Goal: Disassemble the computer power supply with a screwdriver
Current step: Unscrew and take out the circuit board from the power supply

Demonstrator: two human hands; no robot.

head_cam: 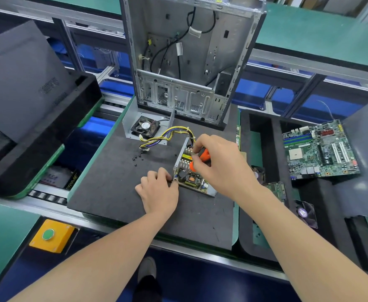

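The opened power supply (191, 178), a green circuit board crowded with coils and finned heat sinks in a shallow grey metal tray, lies flat on the dark grey foam-covered worktop (113, 192), directly between my two sets of fingers. I read its long axis as slanting from the wire end, just beyond the right fingers, down to the near corner at the left fingers.

My left hand (159, 190) has its fingers curled on that near-left corner of the tray, bracing it. My right hand (220, 166) is closed around the orange-and-black-handled screwdriver (204, 155), held over the far half of the board. The handle leans up to the right, so the shaft points down and left into the components. The tip is hidden, so I cannot tell which screw it is on or whether it is seated.

What I'm working from is this: the fastener should lie below and left of the right fingers, and that hand is the nearer one.

Beyond the right fingers a bundle of yellow, blue and black wires (167, 134) loops left towards the removed grey metal cover with its black fan (145, 127). Beyond the left fingers a few small black screws (136, 159) lie loose.
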